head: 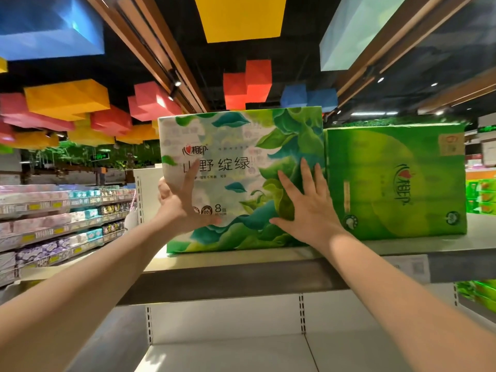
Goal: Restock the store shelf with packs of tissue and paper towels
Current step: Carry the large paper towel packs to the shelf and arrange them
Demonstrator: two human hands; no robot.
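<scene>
Top shelf: a pale metal board with a grey front lip, seen from below; it carries two packs side by side
Leaf-print pack: a tissue pack in white, teal and green wrap with Chinese lettering and an "8" low on its face; it stands upright at the left end of the top shelf, its base on the board close to the front edge
Green pack: a plain bright-green tissue pack stands just to the right of the leaf-print pack, the two touching or nearly so along their sides
Left hand: the left hand lies on the lower left of the leaf-print pack's face, forefinger straight up over the lettering, the other fingers bent round the pack's left edge, so it holds that corner
Right hand: the right hand is pressed flat on the lower right of the same face, fingers spread apart and straight, clamping nothing
Price strip: a label holder with a tag sits on the shelf lip to the right, too blurred to read
Lower shelf: a bare white board under the top one, backed by a white panel with slotted uprights
Left aisle: long shelves packed with small pink, purple and teal packets, yellow price tags along their fronts
Right side: more green packs stacked beyond the shelf end
Ceiling: black, hung with large blocks in yellow, red and blue, wooden slats running across, small spotlights, and greenery along the far wall
</scene>
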